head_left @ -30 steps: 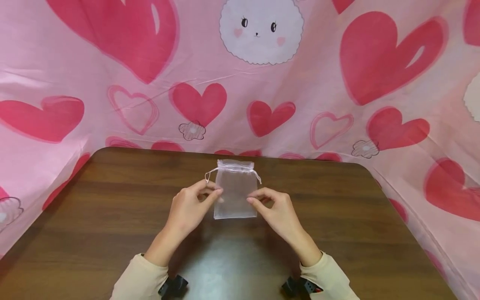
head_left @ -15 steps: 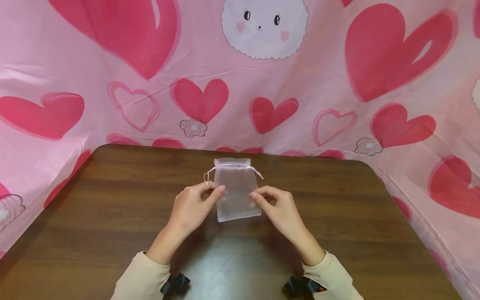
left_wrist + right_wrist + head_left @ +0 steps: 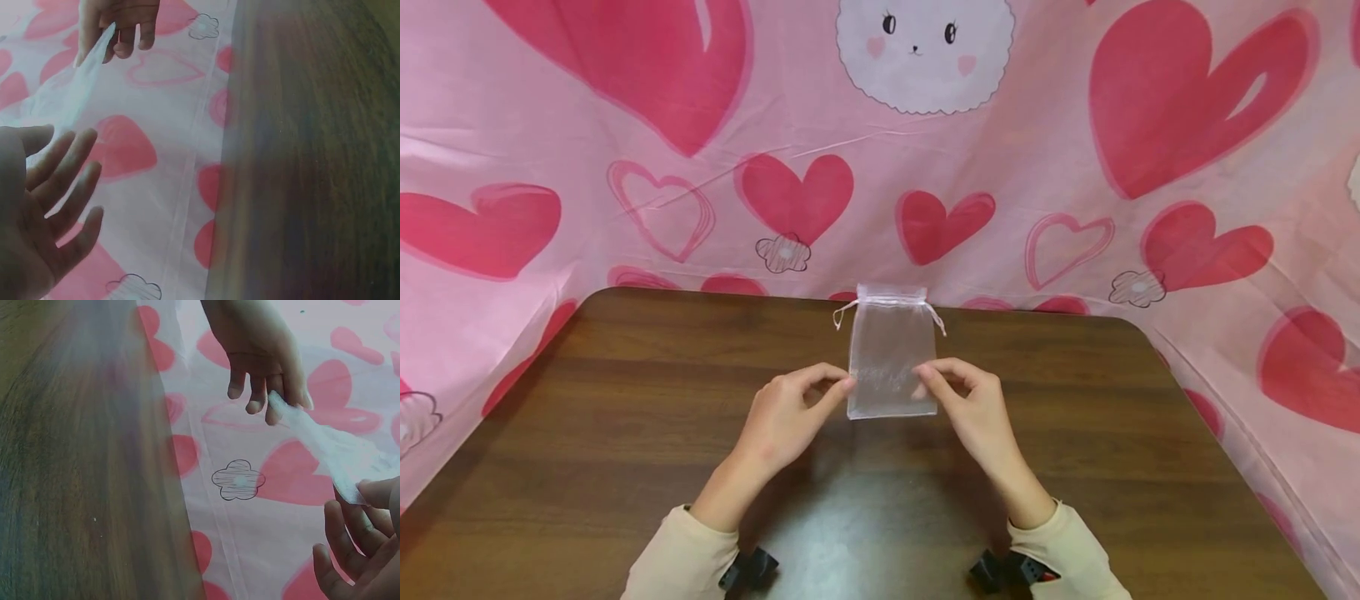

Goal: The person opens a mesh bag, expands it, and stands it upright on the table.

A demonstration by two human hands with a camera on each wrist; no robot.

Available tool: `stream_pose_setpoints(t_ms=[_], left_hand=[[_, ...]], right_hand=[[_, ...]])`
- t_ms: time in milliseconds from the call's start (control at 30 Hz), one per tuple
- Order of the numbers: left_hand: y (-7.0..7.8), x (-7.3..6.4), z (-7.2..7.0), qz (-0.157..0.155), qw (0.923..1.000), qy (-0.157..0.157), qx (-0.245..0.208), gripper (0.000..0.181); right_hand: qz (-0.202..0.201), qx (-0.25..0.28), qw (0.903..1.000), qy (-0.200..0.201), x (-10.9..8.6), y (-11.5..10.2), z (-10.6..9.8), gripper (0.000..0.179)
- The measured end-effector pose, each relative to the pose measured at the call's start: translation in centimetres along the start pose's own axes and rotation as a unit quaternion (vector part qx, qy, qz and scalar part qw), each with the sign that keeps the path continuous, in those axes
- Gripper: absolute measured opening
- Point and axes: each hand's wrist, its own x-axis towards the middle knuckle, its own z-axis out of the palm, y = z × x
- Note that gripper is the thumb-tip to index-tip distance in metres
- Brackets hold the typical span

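A sheer whitish organza drawstring pouch (image 3: 891, 346) is held up above the table, drawn top away from me, with a thin cord loop hanging at each side. My left hand (image 3: 786, 417) pinches its left edge low down between thumb and fingertips. On the opposite edge, my right hand (image 3: 973, 412) pinches the pouch, its fingertips showing through the fabric. The right wrist view shows the pouch (image 3: 331, 447) stretched between both hands, the other fingers loosely bent. In the left wrist view the pouch (image 3: 72, 94) looks thin and flat. Nothing shows inside it.
The dark wooden table (image 3: 625, 433) has rounded far corners. Behind it hangs a pink cloth (image 3: 865, 150) printed with hearts. Both wrists wear small black devices (image 3: 751, 569) below cream sleeves (image 3: 681, 554).
Both hands have shifted slightly right with the pouch. The pouch has swung up and away, its top now over the table's far edge, and the hands grip it nearer its bottom.
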Motion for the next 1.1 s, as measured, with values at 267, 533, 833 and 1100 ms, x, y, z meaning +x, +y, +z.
stream_pose_setpoints(t_ms=[267, 533, 833, 1100], left_hand=[[-0.15, 0.19, 0.22, 0.092, 0.9944, 0.050, -0.015, 0.034], [-0.32, 0.33, 0.50, 0.183, 0.9781, 0.099, 0.007, 0.038], [-0.50, 0.42, 0.23, 0.185, 0.9737, 0.127, 0.036, 0.019], [-0.49, 0.31, -0.04, 0.131, 0.9809, 0.137, 0.043, 0.016]], right_hand=[[0.034, 0.024, 0.9991, 0.007, 0.12, -0.34, -0.29, 0.015], [0.074, 0.034, 0.9966, -0.016, 0.14, -0.38, -0.18, 0.016], [0.085, -0.017, 0.9952, -0.046, 0.24, -0.24, -0.22, 0.016], [0.085, -0.039, 0.9950, -0.036, 0.32, -0.08, -0.56, 0.019]])
